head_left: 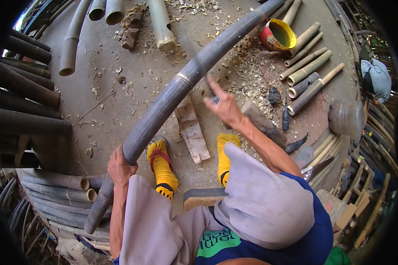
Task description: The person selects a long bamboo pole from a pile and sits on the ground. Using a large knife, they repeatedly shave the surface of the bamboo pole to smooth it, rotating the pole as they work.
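Observation:
A long dark bamboo pole [161, 106] slants from the lower left to the top right, with a pale ring at one node. Near its lower end, my left hand [121, 167] is closed around it. My right hand [227, 110] is closed on the dark handle of a long thin blade [195, 56], a knife or saw blurred by motion. One finger stretches along the blade, which crosses over the pole just above the pale node. Whether blade and pole touch, I cannot tell. A notched wooden block [192, 137] lies beneath the pole between my feet.
Cut bamboo pieces [310, 67] lie at the right beside a red and yellow bucket [277, 35]. Dark bamboo tubes [28, 117] are stacked at the left. Wood chips [247, 70] litter the floor. A log [263, 123] and a dark pointed tool [296, 143] lie near my right forearm.

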A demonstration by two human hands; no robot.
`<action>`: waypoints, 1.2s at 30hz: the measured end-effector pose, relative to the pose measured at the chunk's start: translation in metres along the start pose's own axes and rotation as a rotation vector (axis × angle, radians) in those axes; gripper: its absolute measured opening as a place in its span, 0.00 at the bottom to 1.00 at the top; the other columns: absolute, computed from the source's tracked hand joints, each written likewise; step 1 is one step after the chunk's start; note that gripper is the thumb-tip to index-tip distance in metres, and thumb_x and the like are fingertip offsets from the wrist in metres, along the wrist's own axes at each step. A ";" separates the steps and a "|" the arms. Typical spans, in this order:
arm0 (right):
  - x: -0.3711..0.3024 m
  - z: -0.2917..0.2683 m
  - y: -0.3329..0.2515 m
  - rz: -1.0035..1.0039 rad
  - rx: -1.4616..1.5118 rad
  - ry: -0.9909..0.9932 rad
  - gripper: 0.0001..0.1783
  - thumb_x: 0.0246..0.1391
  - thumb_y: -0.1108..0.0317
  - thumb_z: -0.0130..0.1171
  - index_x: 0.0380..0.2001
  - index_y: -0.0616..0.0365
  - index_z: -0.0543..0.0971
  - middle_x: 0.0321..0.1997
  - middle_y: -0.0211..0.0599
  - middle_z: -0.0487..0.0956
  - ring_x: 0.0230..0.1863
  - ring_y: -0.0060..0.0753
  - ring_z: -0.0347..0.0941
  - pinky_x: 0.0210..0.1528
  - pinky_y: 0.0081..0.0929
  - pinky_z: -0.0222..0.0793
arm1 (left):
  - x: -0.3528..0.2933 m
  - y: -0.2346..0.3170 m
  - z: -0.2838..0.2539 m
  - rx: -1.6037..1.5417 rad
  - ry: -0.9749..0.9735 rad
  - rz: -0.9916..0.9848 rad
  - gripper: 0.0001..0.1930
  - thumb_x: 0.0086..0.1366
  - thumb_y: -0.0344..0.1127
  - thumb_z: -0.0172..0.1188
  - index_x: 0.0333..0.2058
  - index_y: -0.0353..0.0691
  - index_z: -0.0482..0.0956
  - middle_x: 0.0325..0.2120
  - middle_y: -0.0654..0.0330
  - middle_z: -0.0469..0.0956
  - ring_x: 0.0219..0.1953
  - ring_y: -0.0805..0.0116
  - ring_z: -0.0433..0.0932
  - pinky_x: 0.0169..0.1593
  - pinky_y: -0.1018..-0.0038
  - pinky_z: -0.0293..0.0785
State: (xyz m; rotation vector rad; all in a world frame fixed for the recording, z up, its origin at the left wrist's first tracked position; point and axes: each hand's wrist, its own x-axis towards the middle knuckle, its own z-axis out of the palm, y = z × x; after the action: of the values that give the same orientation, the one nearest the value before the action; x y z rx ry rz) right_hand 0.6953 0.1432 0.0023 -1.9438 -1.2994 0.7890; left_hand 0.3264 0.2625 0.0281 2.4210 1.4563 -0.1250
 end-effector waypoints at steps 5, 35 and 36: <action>-0.015 0.015 0.016 -0.351 -0.269 -0.018 0.40 0.57 0.62 0.55 0.70 0.51 0.50 0.37 0.47 0.75 0.21 0.32 0.68 0.23 0.26 0.76 | 0.009 0.004 -0.014 -0.095 -0.155 -0.056 0.34 0.35 0.33 0.69 0.48 0.44 0.73 0.38 0.50 0.79 0.42 0.46 0.78 0.45 0.57 0.74; -0.005 0.015 0.042 -0.119 -0.199 -0.010 0.40 0.55 0.60 0.57 0.69 0.45 0.55 0.56 0.54 0.70 0.30 0.41 0.78 0.42 0.32 0.79 | 0.042 -0.019 -0.021 -0.514 -0.664 -0.141 0.37 0.26 0.38 0.70 0.44 0.35 0.78 0.32 0.56 0.79 0.36 0.63 0.78 0.45 0.70 0.72; -0.004 0.017 0.028 -0.196 -0.124 0.082 0.40 0.56 0.59 0.56 0.70 0.46 0.53 0.47 0.52 0.76 0.23 0.37 0.76 0.32 0.29 0.80 | 0.044 -0.017 -0.024 -0.543 -0.684 -0.149 0.37 0.26 0.38 0.70 0.43 0.34 0.78 0.32 0.56 0.79 0.35 0.64 0.77 0.45 0.70 0.72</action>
State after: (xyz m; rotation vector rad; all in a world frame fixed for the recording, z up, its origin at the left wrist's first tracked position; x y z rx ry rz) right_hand 0.6960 0.1349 -0.0302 -1.8859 -1.4921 0.5384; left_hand 0.3309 0.3145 0.0372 1.6048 1.1472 -0.4701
